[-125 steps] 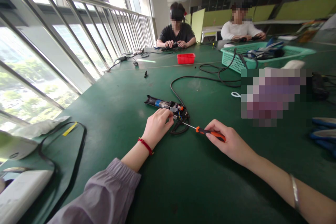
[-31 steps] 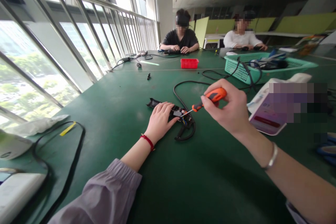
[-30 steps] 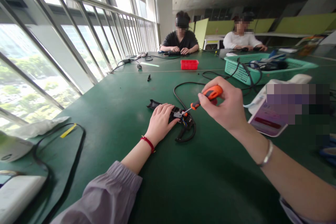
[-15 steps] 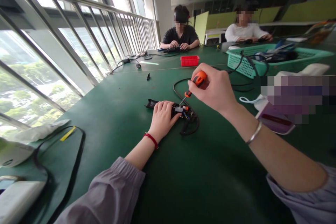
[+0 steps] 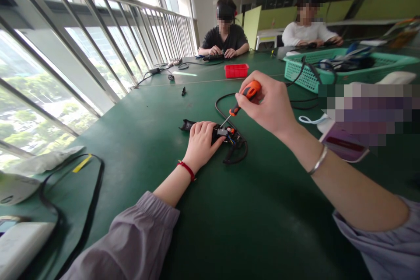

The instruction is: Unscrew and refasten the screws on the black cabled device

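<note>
The right hand (image 5: pixel 271 105) is closed around the screwdriver (image 5: pixel 251 90), and the left hand (image 5: pixel 201 144) clamps the corded device (image 5: pixel 223 132) down on the green table (image 5: pixel 249 218). The work looks midway: wires and inner parts lie bared, the screwdriver's tip is at them, and how much fastening remains cannot be told

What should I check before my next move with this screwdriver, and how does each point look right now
1. Screwdriver gripped in the right hand: ok.
2. Left hand on the opened black device: ok.
3. Left fingers well away from the tip: not ok, they lie close.
4. Blue and yellow wires apart from the tip: ok, as far as shows.
5. Exactly what the tip touches: cannot tell, too small.
</note>
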A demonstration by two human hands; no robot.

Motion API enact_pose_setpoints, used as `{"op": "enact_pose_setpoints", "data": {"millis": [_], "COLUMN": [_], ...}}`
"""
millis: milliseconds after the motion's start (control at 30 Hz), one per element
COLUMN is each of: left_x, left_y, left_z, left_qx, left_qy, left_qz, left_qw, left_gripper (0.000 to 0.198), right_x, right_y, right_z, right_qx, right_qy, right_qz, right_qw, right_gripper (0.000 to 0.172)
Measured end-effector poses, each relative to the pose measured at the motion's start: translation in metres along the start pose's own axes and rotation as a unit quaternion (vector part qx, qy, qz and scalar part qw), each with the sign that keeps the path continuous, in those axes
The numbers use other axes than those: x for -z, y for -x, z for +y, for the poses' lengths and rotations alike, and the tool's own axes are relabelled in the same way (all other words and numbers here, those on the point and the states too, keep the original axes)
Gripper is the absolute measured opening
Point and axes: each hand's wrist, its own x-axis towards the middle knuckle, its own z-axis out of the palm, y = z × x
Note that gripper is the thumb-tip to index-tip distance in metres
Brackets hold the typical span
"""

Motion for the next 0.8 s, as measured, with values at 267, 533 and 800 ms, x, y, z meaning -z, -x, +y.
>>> {"op": "enact_pose_setpoints", "data": {"millis": [267, 533, 800], "left_x": [0.0003, -0.0009, -0.0017], "left_y": [0.0000, -0.0001, 0.0005], "left_z": [-0.0004, -0.0003, -0.0010], "left_qx": [-0.001, -0.004, -0.005], "left_qy": [-0.005, -0.003, -0.005], "left_qz": [-0.005, -0.001, 0.001], "left_qw": [1.000, 1.000, 1.000], "left_gripper": [0.038, 0.038, 0.038], "right_x": [-0.0042, -0.0023, -0.0048], "right_y": [0.0028, 0.0034, 0.0047], "right_z": [-0.0032, -0.0034, -0.0053], "right_qx": [-0.010, -0.007, -0.026], "right_qy": [0.000, 0.012, 0.010], "right_qz": [-0.029, 0.014, -0.011], "right_qw": [1.000, 1.000, 1.000], "right_gripper": [0.011, 0.014, 0.018]}}
